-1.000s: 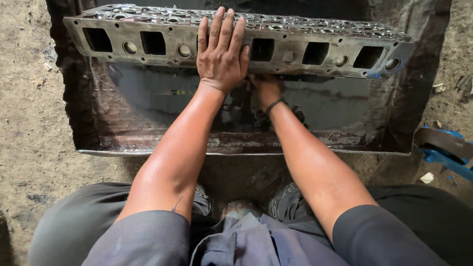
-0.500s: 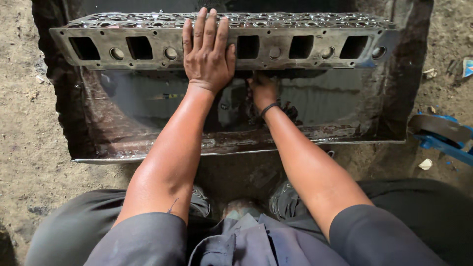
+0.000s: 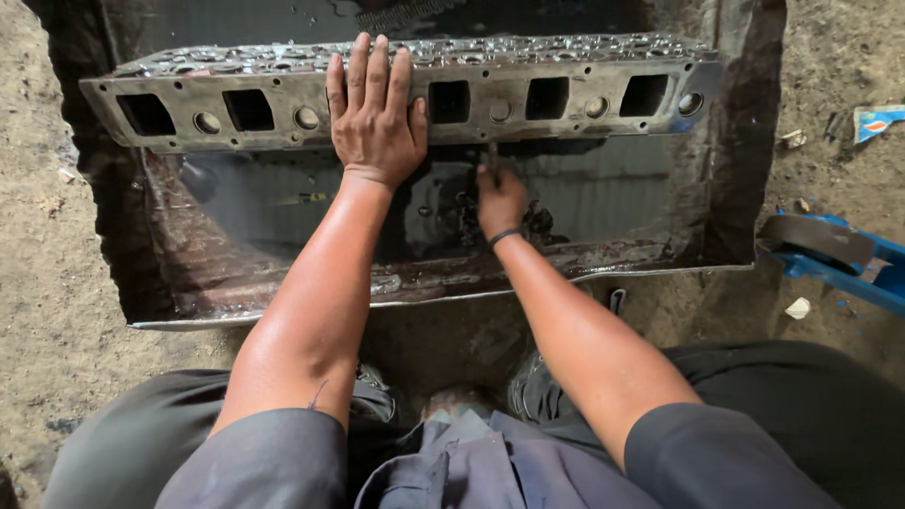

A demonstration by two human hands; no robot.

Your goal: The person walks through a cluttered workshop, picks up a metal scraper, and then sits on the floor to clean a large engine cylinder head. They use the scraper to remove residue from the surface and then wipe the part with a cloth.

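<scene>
A long grey metal cylinder head (image 3: pixel 556 94) with several rectangular ports lies on its side in a shallow metal tray (image 3: pixel 452 287) holding dark oily liquid. My left hand (image 3: pixel 374 118) lies flat on the head's side, fingers spread over its top edge. My right hand (image 3: pixel 500 196) is lower, just below the head over the liquid, closed around a thin tool whose end points up toward the head's underside. A dark band circles that wrist.
Sandy dirt ground (image 3: pixel 57 283) surrounds the tray. A blue metal object with a dark pad (image 3: pixel 830 250) lies at the right. Small scraps of litter (image 3: pixel 881 121) lie at the upper right. My knees in dark trousers (image 3: pixel 782 415) fill the bottom.
The view shifted slightly, so the head sits a little differently in frame. My right hand has drawn a little lower and away from the head. The left hand stays pressed on it.
</scene>
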